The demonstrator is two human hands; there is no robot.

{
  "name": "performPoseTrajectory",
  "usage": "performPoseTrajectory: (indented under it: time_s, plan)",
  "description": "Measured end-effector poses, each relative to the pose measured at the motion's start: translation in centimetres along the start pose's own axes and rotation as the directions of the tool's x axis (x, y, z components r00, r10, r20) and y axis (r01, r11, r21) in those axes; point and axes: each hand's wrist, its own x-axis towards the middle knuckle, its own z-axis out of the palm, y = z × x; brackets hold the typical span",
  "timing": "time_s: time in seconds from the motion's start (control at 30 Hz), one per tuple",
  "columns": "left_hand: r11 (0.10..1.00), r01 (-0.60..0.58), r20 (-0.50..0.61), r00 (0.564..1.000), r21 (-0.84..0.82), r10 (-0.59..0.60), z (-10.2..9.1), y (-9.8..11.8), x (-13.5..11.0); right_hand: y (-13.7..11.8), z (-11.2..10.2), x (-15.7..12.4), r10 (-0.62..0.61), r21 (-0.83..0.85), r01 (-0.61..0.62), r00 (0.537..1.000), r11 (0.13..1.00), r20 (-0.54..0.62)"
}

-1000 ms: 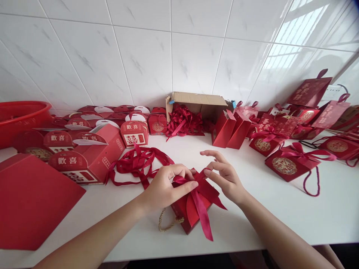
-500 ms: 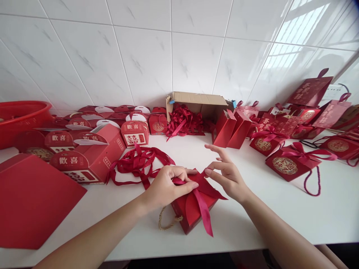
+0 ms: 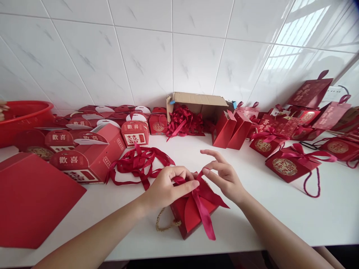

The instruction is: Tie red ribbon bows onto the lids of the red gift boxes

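A small red gift bag [image 3: 185,218] with a tan rope handle [image 3: 161,222] lies flat on the white counter [image 3: 252,224] near its front edge. A dark red ribbon [image 3: 204,209] is wrapped over it, tails trailing down and right. My left hand [image 3: 166,186] pinches a ribbon loop at the knot between thumb and fingers. My right hand [image 3: 223,177] holds the other side of the ribbon with thumb and forefinger, its remaining fingers spread.
Loose ribbons [image 3: 140,162] lie behind my left hand. Red gift boxes [image 3: 84,153] crowd the left, with a red basin [image 3: 22,117] and a flat red sheet [image 3: 33,201]. A cardboard box [image 3: 196,102] of ribbons stands at the wall. Finished bags [image 3: 288,164] fill the right.
Both hands kept working the ribbon at the knot. The bag shifted slightly and the ribbon loop between my hands rose a little; my right fingers curled closer to it.
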Motion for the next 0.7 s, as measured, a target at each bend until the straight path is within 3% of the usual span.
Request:
performPoseTrajectory:
  time_s: [0.27, 0.7]
  plan:
    - [0.995, 0.029, 0.002, 1.000, 0.094, -0.029, 0.36, -0.18, -0.02, -0.32, 0.48, 0.09, 0.178, 0.226, -0.182, 0.983, 0.957, 0.038]
    - [0.994, 0.001, 0.111, 0.994, 0.105, -0.012, 0.07, -0.50, -0.06, -0.40, 0.51, 0.01, 0.209, 0.177, -0.205, 0.978, 0.963, -0.007]
